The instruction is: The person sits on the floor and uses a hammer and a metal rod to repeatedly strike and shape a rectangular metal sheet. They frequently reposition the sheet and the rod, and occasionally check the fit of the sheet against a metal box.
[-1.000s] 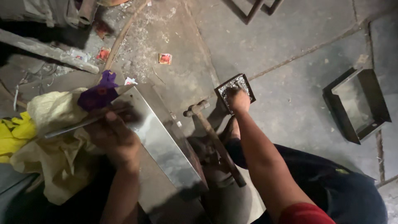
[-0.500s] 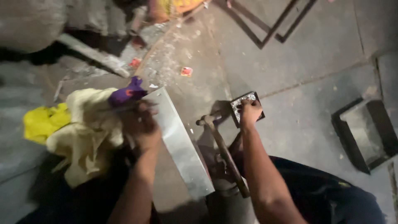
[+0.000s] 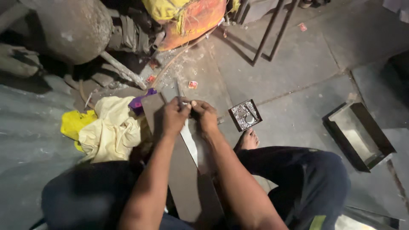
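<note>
Step in hand, as judged: fine work at the far end of a long flat grey sheet-metal strip (image 3: 187, 170), which runs from the person's lap out to both hands.

Left hand (image 3: 174, 117): grip closed narrow on the strip's far end, thumb and fingers pinching near a thin upright metal rod or tool (image 3: 178, 91); whether the tool itself is held cannot be told.

Right hand (image 3: 206, 115): grip pinched tight, fingertips touching the strip's edge just beside the left hand. Any small piece between them is too small to tell.

Next move, as judged: calls for steady, precise pressure at the pinch point, with the strip kept flat.

Materials near the grip:
- Strip: smooth, dull, bright sheen along one edge.
- Left of the grip: crumpled pale yellow cloth (image 3: 110, 132), soft, folded; small purple object (image 3: 138, 102) touching it.
- Right of the grip: small square dark tray of shiny metal bits (image 3: 245, 115), beside a bare foot (image 3: 248, 139).
- Well apart, right: open rectangular dark metal box (image 3: 358, 134).
- Beneath: rough grey concrete floor (image 3: 298, 68).
</note>
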